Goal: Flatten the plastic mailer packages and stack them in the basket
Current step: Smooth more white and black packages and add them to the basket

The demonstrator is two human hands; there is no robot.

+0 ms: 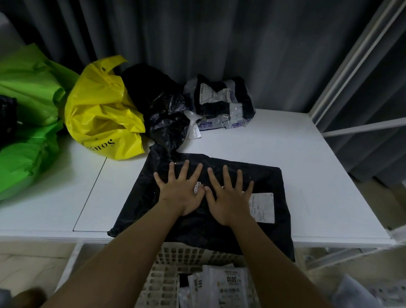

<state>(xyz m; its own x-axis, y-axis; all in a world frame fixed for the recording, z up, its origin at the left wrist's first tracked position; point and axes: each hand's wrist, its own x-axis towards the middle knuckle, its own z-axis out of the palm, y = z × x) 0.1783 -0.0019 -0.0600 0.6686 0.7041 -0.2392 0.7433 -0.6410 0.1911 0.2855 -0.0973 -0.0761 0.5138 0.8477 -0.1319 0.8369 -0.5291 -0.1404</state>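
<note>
Head view looks down on a white table (280, 143) where a large black mailer (207, 224) lies spread out, its near edge hanging off the table's front lip above a white perforated basket (167, 269). Both hands are planted palm-down on the mailer, side by side near its middle: the left hand (182, 191) and the right hand (230, 197), each with fingers splayed wide and straight, gripping nothing, thumbs nearly meeting. A white shipping label (264, 207) sits on the mailer just to the right of the right hand, and a scrap of another label shows between the two thumbs. Down in the basket lie pale flat mailers (218, 293) with printed labels, one marked 3010. Toward the back of the table waits a heap of bags: a crumpled yellow bag (103, 115), bright green bags (23, 111) at the far left, a rumpled black bag (162, 109) touching the flat mailer's far corner, and a black-and-clear labelled parcel (220, 103). Grey curtains (203, 36) hang behind.
</note>
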